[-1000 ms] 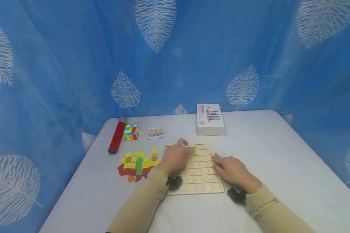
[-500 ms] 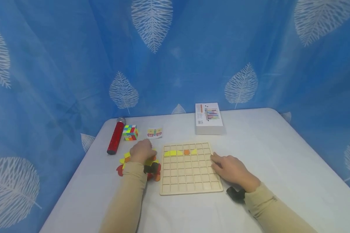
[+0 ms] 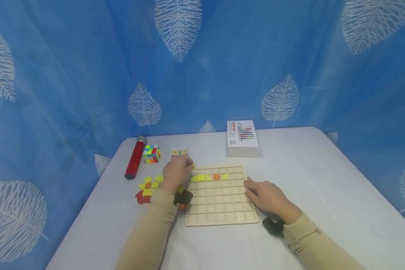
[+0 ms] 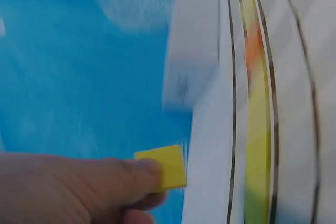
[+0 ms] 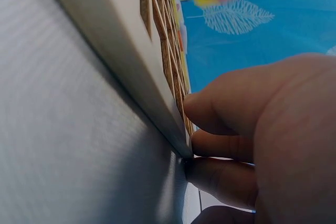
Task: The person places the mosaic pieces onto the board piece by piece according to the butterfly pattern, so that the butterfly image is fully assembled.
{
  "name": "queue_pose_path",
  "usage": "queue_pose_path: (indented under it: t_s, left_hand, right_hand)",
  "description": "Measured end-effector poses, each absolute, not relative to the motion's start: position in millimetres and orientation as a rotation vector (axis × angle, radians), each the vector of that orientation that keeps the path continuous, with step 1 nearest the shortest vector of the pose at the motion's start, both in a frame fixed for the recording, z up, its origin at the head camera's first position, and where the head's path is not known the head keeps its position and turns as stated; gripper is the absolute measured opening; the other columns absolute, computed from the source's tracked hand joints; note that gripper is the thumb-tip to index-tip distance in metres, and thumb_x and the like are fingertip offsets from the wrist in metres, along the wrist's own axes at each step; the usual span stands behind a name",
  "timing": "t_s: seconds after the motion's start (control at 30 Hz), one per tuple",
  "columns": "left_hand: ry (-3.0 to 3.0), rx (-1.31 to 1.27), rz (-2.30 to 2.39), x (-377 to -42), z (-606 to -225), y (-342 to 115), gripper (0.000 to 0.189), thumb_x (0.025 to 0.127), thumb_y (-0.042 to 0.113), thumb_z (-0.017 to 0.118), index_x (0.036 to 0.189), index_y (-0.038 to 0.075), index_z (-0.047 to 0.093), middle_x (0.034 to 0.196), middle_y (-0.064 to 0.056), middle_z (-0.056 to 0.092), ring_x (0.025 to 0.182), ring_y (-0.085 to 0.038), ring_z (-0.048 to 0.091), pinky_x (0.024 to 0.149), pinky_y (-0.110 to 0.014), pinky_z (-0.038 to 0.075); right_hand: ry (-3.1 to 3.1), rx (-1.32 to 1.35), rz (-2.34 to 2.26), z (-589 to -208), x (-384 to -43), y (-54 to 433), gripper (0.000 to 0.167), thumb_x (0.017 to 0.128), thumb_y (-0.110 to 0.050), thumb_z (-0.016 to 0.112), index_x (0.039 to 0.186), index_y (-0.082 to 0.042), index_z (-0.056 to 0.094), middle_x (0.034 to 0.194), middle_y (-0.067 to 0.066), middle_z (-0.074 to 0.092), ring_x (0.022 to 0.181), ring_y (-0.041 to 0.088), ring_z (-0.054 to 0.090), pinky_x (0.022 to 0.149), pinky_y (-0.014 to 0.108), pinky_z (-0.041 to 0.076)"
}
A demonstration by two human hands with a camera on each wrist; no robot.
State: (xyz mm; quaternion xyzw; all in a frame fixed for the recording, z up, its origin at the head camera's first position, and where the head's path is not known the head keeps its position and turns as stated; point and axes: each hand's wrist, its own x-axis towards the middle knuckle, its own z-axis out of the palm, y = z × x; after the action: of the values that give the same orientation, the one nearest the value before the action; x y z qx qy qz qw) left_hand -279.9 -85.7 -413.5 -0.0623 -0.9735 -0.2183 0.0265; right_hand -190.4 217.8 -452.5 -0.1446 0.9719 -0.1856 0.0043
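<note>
My left hand (image 3: 176,173) pinches a yellow square tile (image 4: 172,167) between thumb and fingers, just above the far left corner of the wooden grid board (image 3: 222,207). One row near the board's far side holds several yellow tiles (image 3: 201,177) and an orange round tile (image 3: 216,176). At the board's right edge, my right hand (image 3: 266,195) holds the rim, with fingertips on its top and side in the right wrist view. Loose tiles (image 3: 143,198) in yellow, red and orange lie left of the board, partly hidden by my left hand and sleeve.
A small picture card (image 3: 180,152) lies behind my left hand, partly covered. Further left are a puzzle cube (image 3: 152,153) and a red microphone (image 3: 135,159). A white box (image 3: 243,138) stands at the back, before the blue curtain (image 3: 222,67).
My left hand went from the board to the loose tiles, then came back up and right with a yellow square tile. The right hand stayed at the board's edge.
</note>
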Motion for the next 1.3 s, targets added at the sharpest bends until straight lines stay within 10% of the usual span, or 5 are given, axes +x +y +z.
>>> queue_pose_path:
  t_s: [0.27,0.63,0.9,1.3]
  left_hand:
    - [-2.774,-0.624,-0.574,-250.5,-425.0,-10.1,0.016,0.096,0.023,0.072,0.11,0.023,0.078,0.108,0.007,0.079,0.074,-0.008,0.068,0.051,-0.02,0.042]
    - [-2.634,-0.854,-0.349,-252.5,-459.9,11.5,0.013,0.101,0.03,0.066,0.106,0.029,0.078,0.104,0.014,0.078,0.092,-0.004,0.074,0.073,-0.021,0.057]
    - [-2.577,-0.965,-0.157,-252.0,-464.7,15.5,0.016,0.1,0.028,0.065,0.095,0.03,0.08,0.094,0.014,0.077,0.075,-0.003,0.072,0.059,-0.019,0.051]
    - [-2.534,-1.023,-0.121,-248.4,-463.5,14.7,0.036,0.093,0.026,0.064,0.059,0.025,0.052,0.061,0.013,0.055,0.045,-0.002,0.036,0.042,-0.019,0.025]
  right_hand:
    - [3.061,-0.487,-0.578,-454.7,-190.5,219.1,0.045,0.102,-0.027,0.059,0.14,-0.004,0.062,0.145,0.021,0.058,0.112,0.042,0.07,0.09,0.055,0.055]
    - [3.077,-0.502,-0.554,-454.7,-192.2,219.5,0.044,0.102,-0.026,0.059,0.14,-0.005,0.063,0.144,0.021,0.059,0.111,0.045,0.069,0.088,0.055,0.056]
    - [3.077,-0.489,-0.543,-453.0,-190.8,219.4,0.044,0.102,-0.027,0.059,0.14,-0.006,0.063,0.144,0.02,0.059,0.11,0.045,0.069,0.088,0.055,0.056]
    - [3.077,-0.485,-0.545,-454.2,-191.5,219.3,0.045,0.101,-0.028,0.06,0.14,-0.005,0.063,0.143,0.021,0.06,0.109,0.045,0.069,0.086,0.055,0.056]
